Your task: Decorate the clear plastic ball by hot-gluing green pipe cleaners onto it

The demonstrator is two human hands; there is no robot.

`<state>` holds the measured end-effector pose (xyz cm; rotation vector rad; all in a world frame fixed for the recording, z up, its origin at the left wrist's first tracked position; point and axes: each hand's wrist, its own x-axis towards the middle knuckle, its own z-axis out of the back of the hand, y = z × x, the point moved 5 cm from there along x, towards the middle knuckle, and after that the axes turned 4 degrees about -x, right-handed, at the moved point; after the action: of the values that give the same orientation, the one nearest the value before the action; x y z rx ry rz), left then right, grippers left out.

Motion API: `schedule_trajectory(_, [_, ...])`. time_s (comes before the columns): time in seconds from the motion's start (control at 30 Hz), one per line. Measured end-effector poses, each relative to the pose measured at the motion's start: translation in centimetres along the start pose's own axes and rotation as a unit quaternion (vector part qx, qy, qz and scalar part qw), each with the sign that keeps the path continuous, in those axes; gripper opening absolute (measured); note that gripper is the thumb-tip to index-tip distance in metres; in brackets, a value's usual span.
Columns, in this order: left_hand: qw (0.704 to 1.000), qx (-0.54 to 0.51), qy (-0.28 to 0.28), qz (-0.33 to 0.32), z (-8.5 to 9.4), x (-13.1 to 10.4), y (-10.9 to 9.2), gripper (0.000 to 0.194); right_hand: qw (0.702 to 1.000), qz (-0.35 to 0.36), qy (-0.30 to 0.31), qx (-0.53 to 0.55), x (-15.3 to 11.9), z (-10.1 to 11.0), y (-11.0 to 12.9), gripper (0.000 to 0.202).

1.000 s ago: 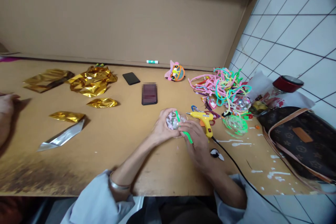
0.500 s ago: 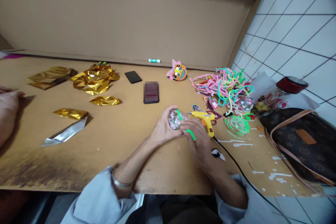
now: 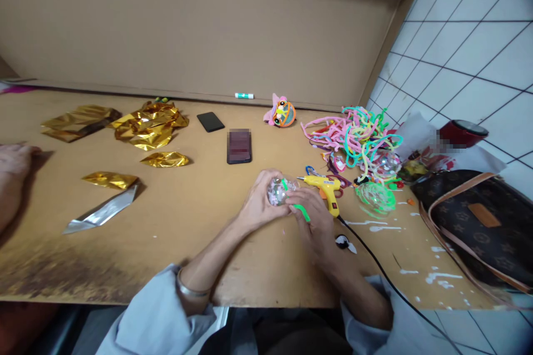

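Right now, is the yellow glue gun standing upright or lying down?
Lying down. The yellow glue gun rests on its side on the table, nozzle pointing left toward the hands, cord trailing off to the right.

Cardboard-topped table point(image 3: 166, 244), white tiled wall point(image 3: 470, 39) beside

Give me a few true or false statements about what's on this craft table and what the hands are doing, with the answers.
1. Both hands hold a clear ball. True: left hand and right hand clasp it.
2. The glue gun is blue. False: it is yellow.
3. A green pipe cleaner runs across the ball. True.
4. The two phones lie right of the glue gun. False: they lie left of it.
5. Gold foil sits on the table's left. True.
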<state>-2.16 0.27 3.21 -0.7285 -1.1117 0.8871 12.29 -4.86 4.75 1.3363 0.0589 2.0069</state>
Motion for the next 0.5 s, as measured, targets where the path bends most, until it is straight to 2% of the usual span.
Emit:
schedule_trajectory(0.33, [1.0,0.02,0.01,-0.009,0.05,0.14,-0.21,0.051,1.0,-0.004,-0.004,0.007,0.07,0.02,0.14,0.034])
schedule_trajectory(0.5, [0.999,-0.017,0.002,0.036,-0.15,-0.2,0.15,0.057,1.0,-0.01,-0.001,0.002,0.27,0.08,0.25,0.033])
